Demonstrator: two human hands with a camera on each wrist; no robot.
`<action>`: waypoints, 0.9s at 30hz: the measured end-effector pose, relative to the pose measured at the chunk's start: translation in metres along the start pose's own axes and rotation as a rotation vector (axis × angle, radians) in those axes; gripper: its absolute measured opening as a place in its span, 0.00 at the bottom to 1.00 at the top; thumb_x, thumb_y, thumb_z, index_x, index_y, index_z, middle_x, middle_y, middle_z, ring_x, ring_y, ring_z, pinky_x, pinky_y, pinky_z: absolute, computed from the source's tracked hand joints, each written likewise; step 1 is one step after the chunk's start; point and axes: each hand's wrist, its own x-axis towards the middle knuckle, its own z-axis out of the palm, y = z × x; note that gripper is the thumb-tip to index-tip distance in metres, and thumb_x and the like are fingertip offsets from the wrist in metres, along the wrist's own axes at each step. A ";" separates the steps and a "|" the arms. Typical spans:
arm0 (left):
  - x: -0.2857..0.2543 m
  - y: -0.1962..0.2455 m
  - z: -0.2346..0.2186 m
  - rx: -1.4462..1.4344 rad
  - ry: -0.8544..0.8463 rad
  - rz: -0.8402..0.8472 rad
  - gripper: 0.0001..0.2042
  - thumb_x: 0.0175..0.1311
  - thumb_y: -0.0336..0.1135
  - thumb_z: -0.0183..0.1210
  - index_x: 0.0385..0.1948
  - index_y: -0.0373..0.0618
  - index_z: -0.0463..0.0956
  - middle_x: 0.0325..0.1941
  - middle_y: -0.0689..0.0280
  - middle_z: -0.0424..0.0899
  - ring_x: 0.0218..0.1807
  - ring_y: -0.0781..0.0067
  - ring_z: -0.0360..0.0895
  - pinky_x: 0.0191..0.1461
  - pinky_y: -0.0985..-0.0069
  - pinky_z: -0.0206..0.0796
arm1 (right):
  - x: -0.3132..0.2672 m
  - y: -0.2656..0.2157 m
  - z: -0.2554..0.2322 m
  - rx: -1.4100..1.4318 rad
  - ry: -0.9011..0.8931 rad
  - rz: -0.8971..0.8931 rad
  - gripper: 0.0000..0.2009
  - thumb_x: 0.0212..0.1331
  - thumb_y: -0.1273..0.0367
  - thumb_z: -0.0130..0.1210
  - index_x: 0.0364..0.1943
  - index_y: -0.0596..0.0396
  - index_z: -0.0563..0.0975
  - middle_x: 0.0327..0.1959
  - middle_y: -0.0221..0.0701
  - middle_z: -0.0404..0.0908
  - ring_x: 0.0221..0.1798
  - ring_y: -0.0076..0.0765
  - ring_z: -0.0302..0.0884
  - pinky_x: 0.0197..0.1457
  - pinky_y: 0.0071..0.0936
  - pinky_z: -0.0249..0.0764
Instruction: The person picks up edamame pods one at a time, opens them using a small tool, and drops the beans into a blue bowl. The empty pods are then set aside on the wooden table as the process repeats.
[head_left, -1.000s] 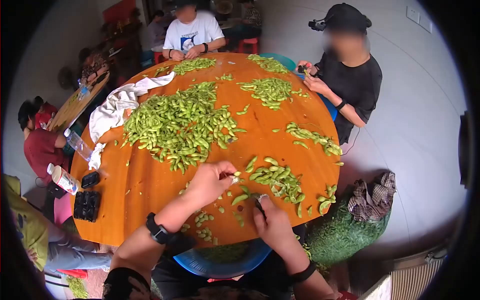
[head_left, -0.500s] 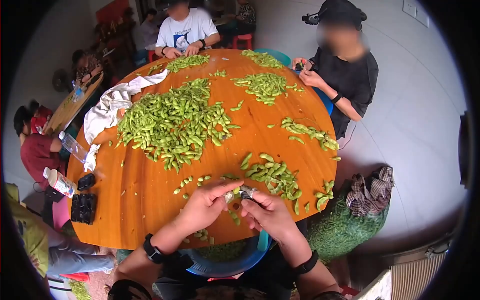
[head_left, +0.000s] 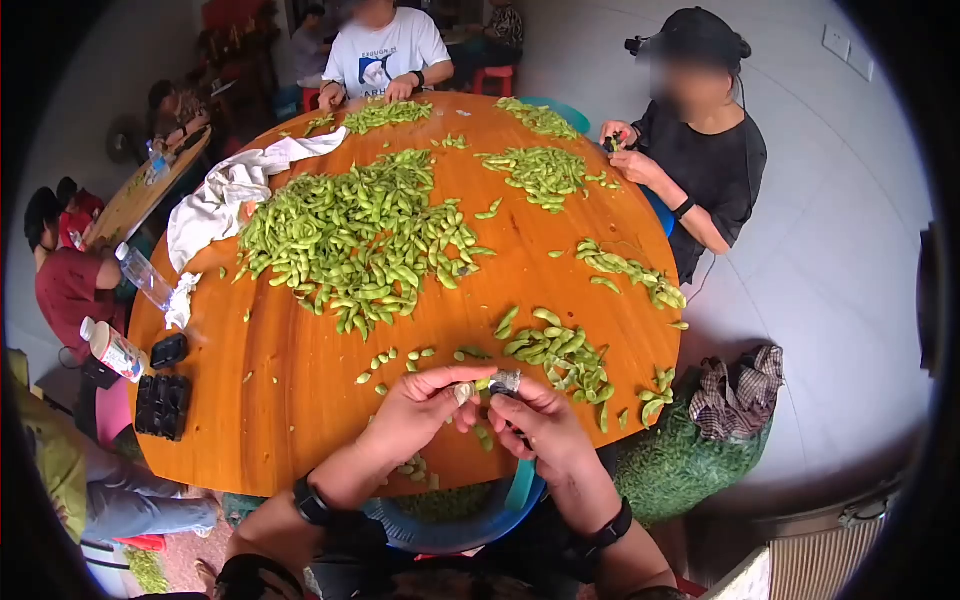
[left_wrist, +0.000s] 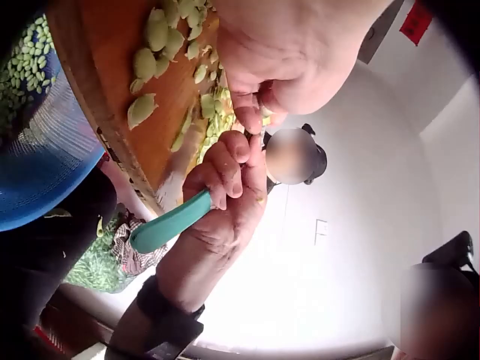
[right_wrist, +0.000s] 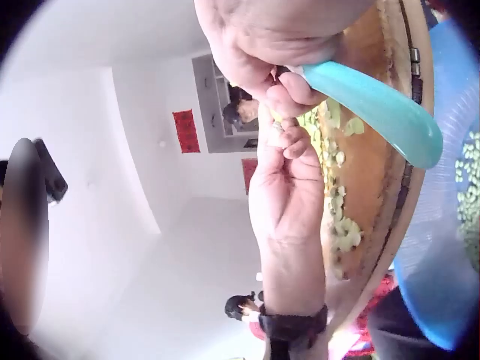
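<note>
Head view, lower centre: left hand [head_left: 402, 418] pinches a pod [head_left: 482, 384], perhaps steadying it; right hand [head_left: 556, 430] grips a teal handle [head_left: 520, 486].

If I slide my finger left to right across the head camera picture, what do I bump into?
White bottle → left wristband → left hand → right hand → right wristband → checked cloth.
</note>
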 end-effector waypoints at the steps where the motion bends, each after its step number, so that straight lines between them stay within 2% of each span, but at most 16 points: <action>1: -0.001 0.000 0.001 -0.003 0.000 0.001 0.21 0.62 0.18 0.49 0.57 0.44 0.72 0.37 0.65 0.78 0.32 0.80 0.76 0.37 0.81 0.70 | 0.001 0.001 0.001 -0.003 0.001 0.002 0.04 0.66 0.70 0.50 0.36 0.52 0.76 0.21 0.19 0.73 0.19 0.11 0.63 0.18 0.11 0.55; 3: -0.002 0.004 0.009 0.765 0.099 0.431 0.21 0.58 0.23 0.56 0.56 0.42 0.73 0.37 0.61 0.79 0.32 0.73 0.78 0.35 0.78 0.72 | 0.003 0.004 0.007 -0.131 0.113 -0.060 0.04 0.65 0.70 0.53 0.33 0.53 0.77 0.21 0.23 0.75 0.15 0.13 0.64 0.15 0.13 0.55; 4: -0.006 0.012 0.019 1.116 0.208 0.537 0.22 0.55 0.23 0.58 0.56 0.43 0.73 0.35 0.59 0.79 0.32 0.64 0.79 0.35 0.72 0.74 | 0.003 0.005 0.010 -0.135 0.110 -0.055 0.04 0.65 0.70 0.53 0.33 0.53 0.77 0.21 0.23 0.75 0.15 0.13 0.64 0.15 0.13 0.55; 6: -0.011 0.014 0.016 1.235 0.191 0.501 0.23 0.55 0.22 0.57 0.56 0.44 0.72 0.36 0.58 0.79 0.34 0.61 0.79 0.36 0.70 0.74 | 0.003 0.005 0.019 -0.455 0.142 -0.320 0.04 0.64 0.71 0.53 0.32 0.54 0.77 0.22 0.23 0.75 0.15 0.14 0.65 0.15 0.13 0.55; 7: -0.012 0.015 0.014 1.355 0.163 0.470 0.23 0.55 0.22 0.57 0.56 0.45 0.72 0.36 0.58 0.79 0.35 0.58 0.79 0.36 0.68 0.75 | 0.002 0.005 0.021 -0.457 0.136 -0.320 0.04 0.64 0.71 0.53 0.32 0.54 0.77 0.22 0.23 0.75 0.15 0.14 0.65 0.15 0.13 0.55; 10: -0.012 0.018 0.007 1.174 0.164 0.493 0.21 0.56 0.20 0.54 0.55 0.42 0.73 0.34 0.60 0.81 0.34 0.64 0.81 0.36 0.74 0.75 | -0.001 0.001 0.020 -0.314 0.114 -0.162 0.04 0.64 0.71 0.53 0.34 0.54 0.78 0.23 0.24 0.76 0.16 0.15 0.67 0.15 0.13 0.56; 12: -0.011 0.019 0.003 1.040 0.153 0.490 0.19 0.58 0.20 0.53 0.54 0.40 0.73 0.34 0.61 0.82 0.33 0.68 0.81 0.36 0.76 0.75 | -0.002 -0.003 0.020 -0.121 0.100 -0.018 0.06 0.63 0.72 0.54 0.41 0.54 0.78 0.23 0.23 0.76 0.17 0.13 0.65 0.19 0.12 0.60; 14: -0.011 0.023 0.002 0.639 0.098 0.172 0.14 0.63 0.22 0.50 0.51 0.38 0.73 0.32 0.65 0.83 0.33 0.78 0.81 0.37 0.80 0.74 | 0.002 0.000 0.022 -0.117 0.090 -0.011 0.06 0.64 0.72 0.53 0.41 0.54 0.79 0.23 0.23 0.76 0.17 0.12 0.65 0.18 0.11 0.60; 16: -0.010 0.016 -0.001 0.481 0.114 0.141 0.13 0.65 0.23 0.49 0.50 0.38 0.73 0.32 0.67 0.82 0.33 0.80 0.80 0.37 0.81 0.74 | 0.004 0.001 0.025 -0.113 0.081 -0.008 0.06 0.64 0.72 0.53 0.41 0.54 0.79 0.23 0.23 0.76 0.17 0.12 0.65 0.18 0.11 0.60; 18: -0.009 0.013 -0.004 0.323 0.130 0.111 0.11 0.66 0.24 0.48 0.49 0.39 0.72 0.32 0.68 0.81 0.32 0.82 0.79 0.37 0.83 0.73 | 0.005 0.002 0.032 -0.255 0.110 -0.063 0.05 0.63 0.73 0.53 0.39 0.55 0.80 0.23 0.23 0.77 0.20 0.13 0.69 0.21 0.13 0.63; 19: -0.009 0.014 -0.005 0.220 0.137 0.012 0.11 0.66 0.24 0.48 0.48 0.39 0.71 0.32 0.68 0.80 0.30 0.82 0.77 0.34 0.84 0.71 | 0.006 0.007 0.033 -0.257 0.110 -0.062 0.05 0.63 0.73 0.53 0.39 0.55 0.80 0.23 0.23 0.77 0.20 0.13 0.69 0.21 0.13 0.63; 21: -0.008 0.011 -0.007 0.114 0.145 -0.086 0.10 0.65 0.25 0.47 0.47 0.40 0.70 0.32 0.68 0.79 0.28 0.82 0.75 0.32 0.85 0.69 | 0.008 0.022 0.034 -0.638 0.184 -0.326 0.05 0.61 0.76 0.54 0.39 0.57 0.79 0.25 0.24 0.78 0.24 0.14 0.70 0.26 0.16 0.66; 23: -0.006 0.004 -0.009 -0.100 0.167 -0.194 0.10 0.65 0.26 0.47 0.47 0.41 0.68 0.31 0.69 0.77 0.25 0.82 0.72 0.28 0.84 0.64 | 0.004 0.021 0.040 -0.680 0.205 -0.334 0.06 0.59 0.77 0.54 0.38 0.58 0.79 0.25 0.25 0.79 0.27 0.14 0.70 0.29 0.18 0.68; 25: -0.006 0.005 -0.008 -0.121 0.174 -0.239 0.09 0.65 0.27 0.47 0.46 0.42 0.69 0.31 0.69 0.76 0.25 0.83 0.71 0.27 0.83 0.63 | 0.004 0.026 0.039 -0.778 0.210 -0.478 0.07 0.59 0.77 0.54 0.39 0.57 0.79 0.25 0.23 0.79 0.27 0.14 0.69 0.30 0.17 0.69; 26: -0.007 0.006 -0.008 -0.140 0.178 -0.284 0.09 0.64 0.27 0.47 0.44 0.42 0.70 0.30 0.69 0.76 0.25 0.83 0.70 0.26 0.82 0.62 | 0.005 0.025 0.038 -0.778 0.210 -0.478 0.07 0.59 0.77 0.54 0.39 0.57 0.79 0.25 0.23 0.79 0.27 0.14 0.69 0.30 0.17 0.69; 27: -0.009 0.008 -0.008 -0.140 0.176 -0.283 0.09 0.64 0.27 0.47 0.44 0.42 0.70 0.30 0.69 0.76 0.25 0.83 0.70 0.26 0.82 0.62 | 0.005 0.020 0.033 -0.721 0.236 -0.361 0.07 0.59 0.77 0.54 0.40 0.57 0.79 0.25 0.23 0.79 0.27 0.15 0.70 0.31 0.17 0.70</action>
